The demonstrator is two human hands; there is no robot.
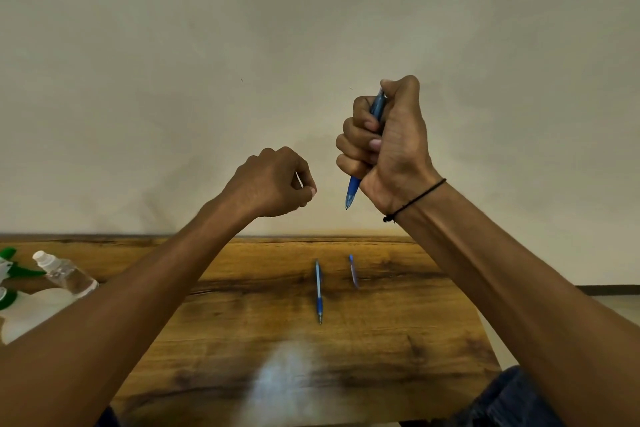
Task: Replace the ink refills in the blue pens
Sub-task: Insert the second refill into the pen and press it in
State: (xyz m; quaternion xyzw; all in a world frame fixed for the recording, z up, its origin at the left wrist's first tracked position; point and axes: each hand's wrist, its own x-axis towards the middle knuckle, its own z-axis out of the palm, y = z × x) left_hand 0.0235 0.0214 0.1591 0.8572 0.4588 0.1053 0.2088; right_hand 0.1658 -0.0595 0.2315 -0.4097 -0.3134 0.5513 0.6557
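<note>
My right hand (388, 146) is raised above the table and closed in a fist around a blue pen (352, 191), whose tip points down below the fist. My left hand (273, 184) hovers to its left with fingers curled; a thin pale sliver shows between thumb and forefinger, too small to identify. A second blue pen (318, 291) lies lengthwise on the wooden table (242, 322). A shorter blue piece (353, 270), a pen or a part of one, lies just right of it.
At the table's left edge lie a clear small bottle (65, 274) and white spray bottles with green parts (20, 308). A plain wall rises behind the table. The table's right edge drops to the floor (616, 305).
</note>
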